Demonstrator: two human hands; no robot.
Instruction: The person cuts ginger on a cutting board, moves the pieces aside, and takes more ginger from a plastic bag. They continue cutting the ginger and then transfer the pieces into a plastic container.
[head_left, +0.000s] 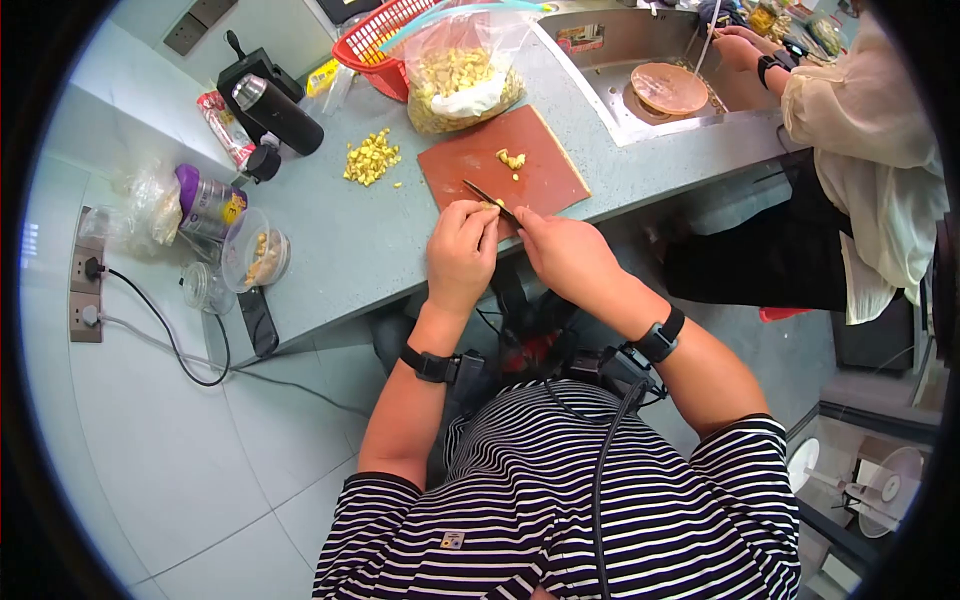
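Observation:
My right hand grips a small dark-bladed knife, its blade pointing up and left over the near edge of the red-brown cutting board. Pinched in the fingers of my left hand, right beside the blade, is a small yellow piece of ginger, mostly hidden by the fingers. A knobby ginger root with a small bit near it lies farther up the board. To the left, on the counter, sits a heap of chopped ginger. Behind the board stands a clear bag full of ginger pieces.
A red basket touches the bag. Left are a black thermos, a purple can, a plastic tub and a phone at the counter edge. Right, a co-worker's hands are over the sink, which holds a pinkish bowl.

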